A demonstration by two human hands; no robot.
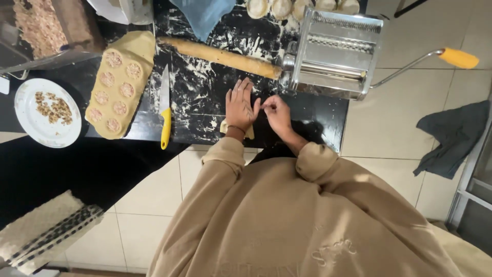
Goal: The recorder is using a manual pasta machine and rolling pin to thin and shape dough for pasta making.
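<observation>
My left hand [240, 105] lies flat, fingers spread, on a small piece of pale dough [249, 133] at the front edge of the floured black counter [205, 102]. My right hand [277, 114] is just right of it, fingertips pinched together at the left hand's edge, seemingly on a bit of dough I cannot make out. A metal pasta machine [334, 51] with a yellow-handled crank [458, 58] stands right behind the hands. A wooden rolling pin [220, 56] lies diagonally behind them.
To the left lie a yellow-handled knife [164, 105], a dough sheet [120, 82] dotted with filling mounds, and a white plate [43, 110] with chopped filling. Shaped dough pieces [287, 7] sit at the back. A dark cloth [453, 136] lies on the tiled floor at right.
</observation>
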